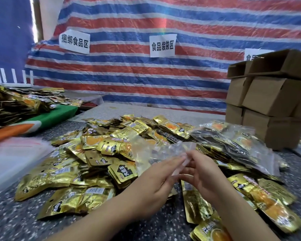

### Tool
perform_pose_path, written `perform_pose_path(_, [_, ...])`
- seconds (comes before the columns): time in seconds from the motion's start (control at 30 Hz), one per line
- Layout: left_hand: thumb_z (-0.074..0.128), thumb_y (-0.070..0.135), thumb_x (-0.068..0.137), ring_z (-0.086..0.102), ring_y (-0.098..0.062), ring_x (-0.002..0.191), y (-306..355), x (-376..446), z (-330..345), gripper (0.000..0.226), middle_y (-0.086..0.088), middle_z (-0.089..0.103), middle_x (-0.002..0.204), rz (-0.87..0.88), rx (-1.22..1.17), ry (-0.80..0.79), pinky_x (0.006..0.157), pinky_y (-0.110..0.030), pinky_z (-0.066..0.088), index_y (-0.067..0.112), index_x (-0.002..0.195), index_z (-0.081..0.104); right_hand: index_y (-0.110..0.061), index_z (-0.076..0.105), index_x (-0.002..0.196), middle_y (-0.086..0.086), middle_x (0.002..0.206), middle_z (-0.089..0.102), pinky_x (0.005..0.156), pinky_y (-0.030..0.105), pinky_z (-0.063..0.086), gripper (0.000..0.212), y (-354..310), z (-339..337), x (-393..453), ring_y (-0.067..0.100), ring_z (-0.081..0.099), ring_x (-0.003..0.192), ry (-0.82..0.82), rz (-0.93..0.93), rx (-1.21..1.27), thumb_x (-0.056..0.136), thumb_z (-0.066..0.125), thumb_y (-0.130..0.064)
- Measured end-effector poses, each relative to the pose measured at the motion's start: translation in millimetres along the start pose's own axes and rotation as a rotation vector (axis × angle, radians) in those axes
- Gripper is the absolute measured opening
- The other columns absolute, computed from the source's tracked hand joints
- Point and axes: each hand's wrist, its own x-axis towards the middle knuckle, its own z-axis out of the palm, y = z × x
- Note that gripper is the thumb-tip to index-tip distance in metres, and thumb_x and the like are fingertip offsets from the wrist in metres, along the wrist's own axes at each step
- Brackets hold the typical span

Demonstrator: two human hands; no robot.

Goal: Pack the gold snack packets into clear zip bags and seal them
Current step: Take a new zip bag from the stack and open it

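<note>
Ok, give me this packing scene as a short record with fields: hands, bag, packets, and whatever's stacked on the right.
left hand: fingers pinch the clear zip bag
right hand: fingers pinch the same bag
clear zip bag: held above the pile, looks empty
gold snack packets: loose heap on the speckled table
filled bag: lies on the heap, right
cardboard boxes: stacked, far right

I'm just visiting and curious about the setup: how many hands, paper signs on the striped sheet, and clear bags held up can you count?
Hands: 2, the left hand and the right hand.
Paper signs on the striped sheet: 3, one partly hidden behind the cardboard boxes.
Clear bag held by both hands: 1.
Total: 6.
</note>
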Motion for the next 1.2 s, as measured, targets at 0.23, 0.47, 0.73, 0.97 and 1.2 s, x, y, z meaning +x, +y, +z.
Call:
perform_pose_path(0.23, [0.016,0.083,0.083,0.029,0.019,0.132,-5.9,-0.4,-0.5,0.072,0.038,0.037,0.14,-0.099,-0.059,0.092,0.104,-0.003,0.024,0.049,0.144,0.034,-0.001,0.066,0.091,0.007,0.069,0.063,0.054,0.027,0.054,0.024,-0.8,-0.3,-0.8,0.013,0.059,0.058,-0.05,-0.029,0.092,0.102,0.048,-0.012])
perform_pose_path(0.47, [0.042,0.053,0.093,0.048,0.017,0.108,-9.0,4.0,-0.7,0.019,0.037,0.054,0.108,-0.182,0.003,0.309,0.084,-0.001,0.037,0.051,0.109,0.051,0.005,0.064,0.108,0.009,0.072,0.071,0.058,0.028,0.058,0.021,0.0,-0.3,-1.7,0.016,0.068,0.062,-0.077,-0.035,0.155,0.099,0.053,-0.009])
perform_pose_path(0.73, [0.062,0.031,0.094,0.06,0.003,0.093,-13.8,6.4,-0.2,0.004,0.021,0.064,0.093,-0.196,0.027,0.42,0.087,-0.029,0.05,0.033,0.093,0.066,0.004,0.065,0.109,0.014,0.084,0.068,0.06,0.025,0.056,0.02,2.3,-1.0,-0.5,0.019,0.061,0.069,-0.143,-0.014,0.225,0.095,0.058,-0.008])
perform_pose_path(0.97, [0.062,0.036,0.09,0.052,-0.009,0.076,-5.6,8.9,-4.4,0.024,0.012,0.053,0.073,-0.035,0.117,0.551,0.068,-0.021,0.041,0.02,0.072,0.056,-0.001,0.074,0.096,0.012,0.083,0.072,0.065,0.03,0.059,0.024,7.4,-0.3,0.4,0.014,0.064,0.064,-0.16,-0.044,0.148,0.078,0.071,-0.016])
perform_pose_path(1.2, [0.069,0.036,0.084,0.05,-0.008,0.076,-9.6,8.2,-2.0,0.023,0.01,0.053,0.076,0.036,0.19,0.467,0.071,-0.032,0.044,0.016,0.073,0.064,0.004,0.071,0.099,0.016,0.087,0.067,0.063,0.024,0.058,0.027,6.0,1.2,-2.2,0.017,0.064,0.07,-0.242,-0.033,0.245,0.078,0.071,-0.014])
